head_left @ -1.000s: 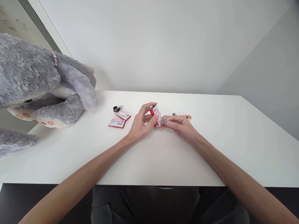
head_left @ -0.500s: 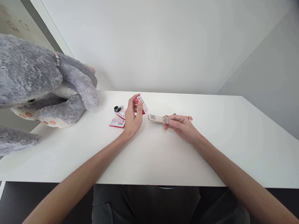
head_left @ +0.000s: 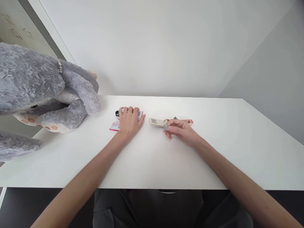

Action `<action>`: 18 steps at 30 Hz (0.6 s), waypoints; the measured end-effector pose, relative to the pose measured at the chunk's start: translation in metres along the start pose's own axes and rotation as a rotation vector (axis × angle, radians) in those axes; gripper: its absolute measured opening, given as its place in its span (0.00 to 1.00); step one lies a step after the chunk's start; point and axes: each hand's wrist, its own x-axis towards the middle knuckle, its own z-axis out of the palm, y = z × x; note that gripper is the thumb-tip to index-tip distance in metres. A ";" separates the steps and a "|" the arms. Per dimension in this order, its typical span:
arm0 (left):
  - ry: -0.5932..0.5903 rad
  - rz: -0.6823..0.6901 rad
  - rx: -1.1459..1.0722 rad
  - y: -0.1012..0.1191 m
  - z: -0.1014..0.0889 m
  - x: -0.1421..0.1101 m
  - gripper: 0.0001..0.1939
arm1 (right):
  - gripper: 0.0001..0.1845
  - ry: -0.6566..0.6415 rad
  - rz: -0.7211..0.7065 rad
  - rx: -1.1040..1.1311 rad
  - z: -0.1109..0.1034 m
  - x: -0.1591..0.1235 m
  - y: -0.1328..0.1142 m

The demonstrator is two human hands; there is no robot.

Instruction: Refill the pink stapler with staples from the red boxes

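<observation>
My left hand [head_left: 129, 122] lies palm down on the white table [head_left: 166, 164], its fingers curled over a small red and white staple box [head_left: 140, 115] that rests on the tabletop. My right hand [head_left: 181, 130] pinches a small grey block of staples [head_left: 165, 127] between thumb and forefinger, just in front of a beige and pink stapler [head_left: 157, 121] that lies flat on the table. The two hands are about a hand's width apart.
Another red and white box [head_left: 114, 127] peeks out left of my left hand, and a small black and silver item [head_left: 117, 113] lies behind it. A big grey plush toy [head_left: 47, 91] fills the table's far left corner. White walls stand behind and to the right.
My left hand carried the red box away from my right hand, leftward, and lowered it onto the table by the other boxes. My right hand kept the grey staples and barely moved.
</observation>
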 end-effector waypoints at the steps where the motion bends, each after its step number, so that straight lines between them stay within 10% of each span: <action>1: -0.006 -0.008 0.010 0.000 0.000 -0.001 0.18 | 0.12 -0.005 0.004 0.010 0.000 0.000 0.000; 18: -0.040 0.341 -0.414 0.036 -0.020 -0.007 0.12 | 0.12 0.215 -0.052 0.258 -0.015 -0.002 -0.007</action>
